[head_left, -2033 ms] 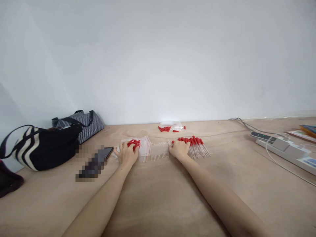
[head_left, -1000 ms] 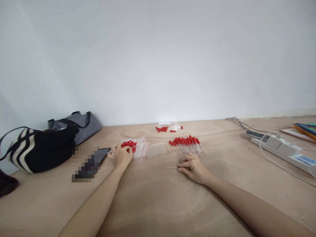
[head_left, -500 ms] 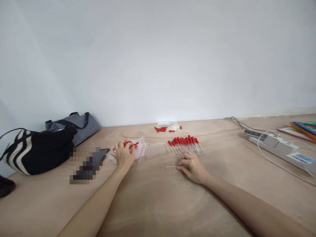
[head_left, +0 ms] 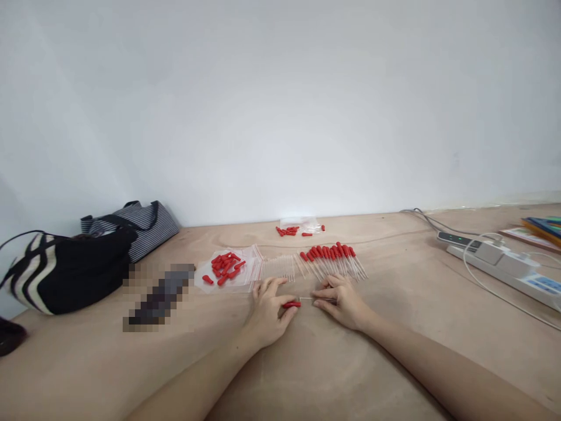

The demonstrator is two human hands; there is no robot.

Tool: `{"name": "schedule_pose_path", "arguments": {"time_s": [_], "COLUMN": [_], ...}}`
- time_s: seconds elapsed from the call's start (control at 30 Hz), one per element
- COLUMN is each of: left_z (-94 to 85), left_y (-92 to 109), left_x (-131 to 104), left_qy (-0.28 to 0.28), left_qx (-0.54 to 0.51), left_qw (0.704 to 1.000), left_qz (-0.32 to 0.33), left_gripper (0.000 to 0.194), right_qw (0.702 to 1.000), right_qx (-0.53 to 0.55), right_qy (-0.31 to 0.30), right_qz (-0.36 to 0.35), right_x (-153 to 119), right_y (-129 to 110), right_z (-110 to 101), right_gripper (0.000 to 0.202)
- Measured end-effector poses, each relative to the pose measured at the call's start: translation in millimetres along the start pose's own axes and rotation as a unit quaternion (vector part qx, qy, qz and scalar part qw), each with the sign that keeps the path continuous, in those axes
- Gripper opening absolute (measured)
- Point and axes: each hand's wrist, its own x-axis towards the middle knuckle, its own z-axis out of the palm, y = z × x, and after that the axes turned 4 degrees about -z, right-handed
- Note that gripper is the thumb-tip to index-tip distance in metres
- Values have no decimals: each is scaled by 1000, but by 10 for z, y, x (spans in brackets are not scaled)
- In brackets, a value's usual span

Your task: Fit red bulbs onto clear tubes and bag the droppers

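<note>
Between thumb and fingers my left hand [head_left: 269,313] holds a red rubber bulb [head_left: 291,304] low over the wooden table. Facing it, my right hand [head_left: 342,301] pinches a thin clear tube [head_left: 305,299], its free end pointing left, close to the bulb. Behind my right hand lies a row of clear tubes with red bulbs [head_left: 328,251] on their ends. Bare clear tubes [head_left: 280,268] lie side by side beyond my left hand. Several loose red bulbs [head_left: 225,264] rest on clear plastic bags [head_left: 250,266] to the left.
More red bulbs [head_left: 287,231] and a clear bag [head_left: 307,224] lie near the wall. At the left are a black bag [head_left: 92,269], a striped bag [head_left: 153,228] and a pixelated dark object [head_left: 160,295]. A power strip [head_left: 508,266] with cables and books [head_left: 543,234] are at right.
My left hand has moved right from the bulb pile with a red bulb, uncovering the pile. My right hand still holds the tube in nearly the same place.
</note>
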Motion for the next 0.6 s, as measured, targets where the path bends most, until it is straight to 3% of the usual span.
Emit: {"name": "schedule_pose_path", "arguments": {"time_s": [0.3, 0.6], "left_z": [51, 67], "left_y": [-11, -34], "left_x": [45, 58], "left_qy": [35, 49], "left_qx": [-21, -56], "left_qw": [999, 997], "left_qz": [-9, -7], "left_gripper": [14, 16], "right_qw": [999, 996], "right_qx": [22, 75], "right_qy": [38, 32], "right_qz": [19, 16], "right_x": [27, 25], "right_y": [-57, -174], "right_z": [1, -15], "right_gripper": [13, 13]}}
